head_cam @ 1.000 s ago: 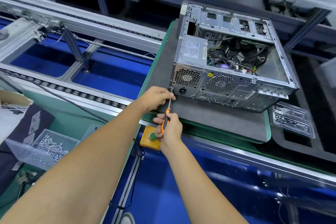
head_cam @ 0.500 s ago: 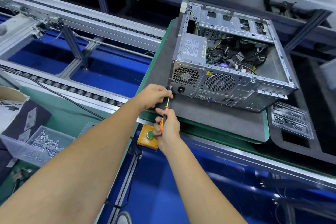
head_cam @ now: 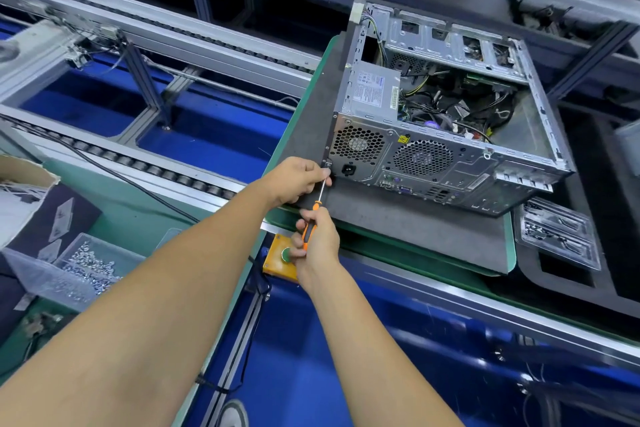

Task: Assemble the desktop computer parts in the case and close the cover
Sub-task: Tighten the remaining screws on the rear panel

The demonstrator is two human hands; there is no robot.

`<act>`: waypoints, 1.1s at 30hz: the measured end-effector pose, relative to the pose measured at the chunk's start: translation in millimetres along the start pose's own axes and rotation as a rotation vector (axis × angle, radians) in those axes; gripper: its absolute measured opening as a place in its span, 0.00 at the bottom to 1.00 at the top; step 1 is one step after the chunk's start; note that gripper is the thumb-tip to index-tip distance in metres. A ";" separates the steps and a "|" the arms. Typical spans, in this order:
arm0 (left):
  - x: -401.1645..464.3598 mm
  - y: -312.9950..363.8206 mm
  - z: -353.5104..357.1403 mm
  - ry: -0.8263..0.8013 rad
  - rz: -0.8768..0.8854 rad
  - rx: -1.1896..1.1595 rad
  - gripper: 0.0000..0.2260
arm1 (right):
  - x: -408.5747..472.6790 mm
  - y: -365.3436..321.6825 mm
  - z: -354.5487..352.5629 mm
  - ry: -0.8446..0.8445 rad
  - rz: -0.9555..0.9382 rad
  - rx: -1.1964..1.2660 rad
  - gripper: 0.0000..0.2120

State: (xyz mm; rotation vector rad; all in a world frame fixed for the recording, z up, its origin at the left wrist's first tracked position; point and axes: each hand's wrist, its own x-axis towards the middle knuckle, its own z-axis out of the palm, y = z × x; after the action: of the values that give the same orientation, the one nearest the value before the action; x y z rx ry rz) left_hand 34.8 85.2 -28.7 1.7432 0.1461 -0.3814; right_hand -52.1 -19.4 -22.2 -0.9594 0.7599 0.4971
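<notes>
Case (head_cam: 446, 163) open on its side, we hold driver (head_cam: 310, 224) w/ right hand (head_cam: 317, 243), left hand (head_cam: 298, 178) pinching shaft nr tip; bit may slip off screw if tilted.

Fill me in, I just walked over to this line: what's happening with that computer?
A person is driving a screw at the rear corner of the open computer case. The right hand grips the orange screwdriver, while the left hand pinches its shaft near the tip. The case lies on a grey mat, cover not yet on.
</notes>
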 end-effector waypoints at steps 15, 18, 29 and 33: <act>1.4 -2.4 0.0 0.025 -0.011 0.002 0.07 | 0.5 5.6 -8.4 -0.136 0.055 0.154 0.09; 2.2 -5.5 0.0 0.058 0.007 -0.008 0.09 | 0.2 5.2 -7.7 -0.118 0.037 0.069 0.09; 2.1 -6.6 5.1 0.116 0.055 0.008 0.10 | 5.3 10.5 -8.1 0.172 -0.266 -0.156 0.03; 1.0 -5.9 3.3 0.115 0.045 0.008 0.11 | 2.6 7.6 -4.1 -0.004 -0.147 -0.074 0.04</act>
State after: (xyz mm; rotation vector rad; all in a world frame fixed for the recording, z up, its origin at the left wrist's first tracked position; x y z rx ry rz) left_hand 33.4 83.1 -35.1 1.7740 0.1878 -0.2496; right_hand -57.0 -19.0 -29.8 -1.0741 0.6652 0.4008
